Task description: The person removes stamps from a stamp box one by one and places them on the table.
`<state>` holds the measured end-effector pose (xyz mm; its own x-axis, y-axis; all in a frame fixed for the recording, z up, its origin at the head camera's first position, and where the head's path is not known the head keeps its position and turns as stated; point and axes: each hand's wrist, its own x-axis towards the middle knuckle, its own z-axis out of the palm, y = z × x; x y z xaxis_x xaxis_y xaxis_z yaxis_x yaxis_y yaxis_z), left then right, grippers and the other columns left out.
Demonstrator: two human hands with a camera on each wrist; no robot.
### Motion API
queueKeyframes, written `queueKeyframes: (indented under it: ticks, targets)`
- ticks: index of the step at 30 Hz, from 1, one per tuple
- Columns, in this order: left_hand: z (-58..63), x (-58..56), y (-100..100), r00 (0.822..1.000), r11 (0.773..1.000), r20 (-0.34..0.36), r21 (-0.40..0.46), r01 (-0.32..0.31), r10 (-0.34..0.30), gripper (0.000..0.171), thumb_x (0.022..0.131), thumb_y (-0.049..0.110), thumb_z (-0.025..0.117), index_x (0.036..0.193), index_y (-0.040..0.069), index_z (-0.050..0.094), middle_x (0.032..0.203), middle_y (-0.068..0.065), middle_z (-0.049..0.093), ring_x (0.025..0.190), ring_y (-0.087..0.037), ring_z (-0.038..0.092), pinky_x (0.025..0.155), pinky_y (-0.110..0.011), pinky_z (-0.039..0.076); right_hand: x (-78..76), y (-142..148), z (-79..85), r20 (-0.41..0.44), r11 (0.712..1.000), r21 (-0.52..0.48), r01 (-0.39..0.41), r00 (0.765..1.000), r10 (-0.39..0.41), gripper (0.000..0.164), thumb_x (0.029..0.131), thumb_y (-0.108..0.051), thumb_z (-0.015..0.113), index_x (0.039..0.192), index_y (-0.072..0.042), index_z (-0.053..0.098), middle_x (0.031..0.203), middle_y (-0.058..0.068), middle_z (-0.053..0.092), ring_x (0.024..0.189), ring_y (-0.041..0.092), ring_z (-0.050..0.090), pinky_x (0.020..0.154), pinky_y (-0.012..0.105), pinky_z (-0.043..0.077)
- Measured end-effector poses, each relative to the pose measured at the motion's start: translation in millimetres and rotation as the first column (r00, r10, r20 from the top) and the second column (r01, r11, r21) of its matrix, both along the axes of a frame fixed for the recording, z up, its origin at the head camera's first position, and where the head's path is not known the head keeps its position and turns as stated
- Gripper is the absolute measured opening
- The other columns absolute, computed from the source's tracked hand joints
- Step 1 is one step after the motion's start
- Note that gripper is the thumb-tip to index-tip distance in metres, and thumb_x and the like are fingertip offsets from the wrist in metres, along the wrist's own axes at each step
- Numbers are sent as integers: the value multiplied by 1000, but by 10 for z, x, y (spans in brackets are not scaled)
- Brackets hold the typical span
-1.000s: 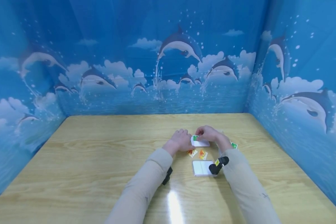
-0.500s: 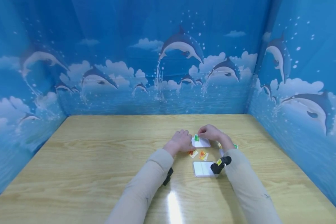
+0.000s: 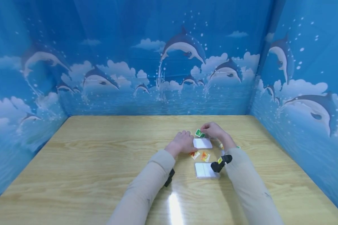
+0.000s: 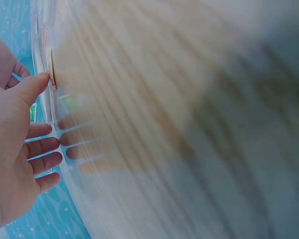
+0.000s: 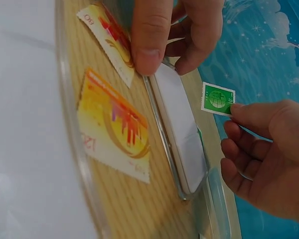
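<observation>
My right hand (image 3: 215, 131) is raised behind the far white case, pinching a small green postage stamp (image 5: 218, 98) between thumb and fingers. A globe design and serrated edges show on the stamp in the right wrist view. My left hand (image 3: 183, 141) holds the left end of that shallow white case (image 3: 203, 143), thumb at the near side and fingers at the far side. Beyond the case, a second bit of green overlaps the held stamp in the head view. Two orange-and-yellow stamps (image 5: 114, 127) lie on the wood close to my left thumb.
A larger clear-edged white case (image 3: 202, 170) lies nearer to me, partly under my right wrist camera (image 3: 221, 163). Another green piece (image 3: 238, 147) peeks out right of my right forearm. Blue dolphin curtains (image 3: 115, 93) bound the wooden table (image 3: 101, 156).
My right hand has lifted the green stamp up from the far white case and carried it slightly away from me, behind the case. My left hand has stayed at the case's left end.
</observation>
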<state>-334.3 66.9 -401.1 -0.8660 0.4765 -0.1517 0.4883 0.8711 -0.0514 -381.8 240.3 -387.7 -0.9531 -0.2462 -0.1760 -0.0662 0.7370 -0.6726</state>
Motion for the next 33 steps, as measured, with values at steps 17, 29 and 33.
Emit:
queueKeyframes:
  ticks: [17, 29, 33]
  targets:
    - [-8, -2, -14, 1000, 1000, -25, -28, 9, -10, 66, 88, 60, 46, 130, 10, 49, 124, -7, 48, 115, -20, 42, 100, -37, 32, -97, -112, -73, 44, 994, -61, 89, 995, -86, 23, 95, -14, 50, 109, 1, 60, 98, 12, 58, 84, 21, 52, 69, 28, 44]
    - [-12, -1, 0, 999, 999, -35, -36, 6, -7, 65, 87, 60, 46, 129, 10, 50, 121, -6, 50, 111, -19, 44, 98, -36, 34, -127, -263, -94, 24, 997, 17, 79, 997, -80, 20, 92, -14, 54, 102, 0, 64, 92, 10, 61, 78, 19, 53, 65, 27, 44]
    - [-2, 3, 8, 1000, 999, -24, -33, 5, -6, 68, 87, 60, 46, 132, 9, 47, 124, -7, 49, 112, -19, 44, 99, -36, 33, -146, -299, -109, 26, 993, 39, 114, 993, -115, 17, 92, -13, 55, 99, 0, 64, 92, 10, 60, 80, 20, 53, 66, 28, 43]
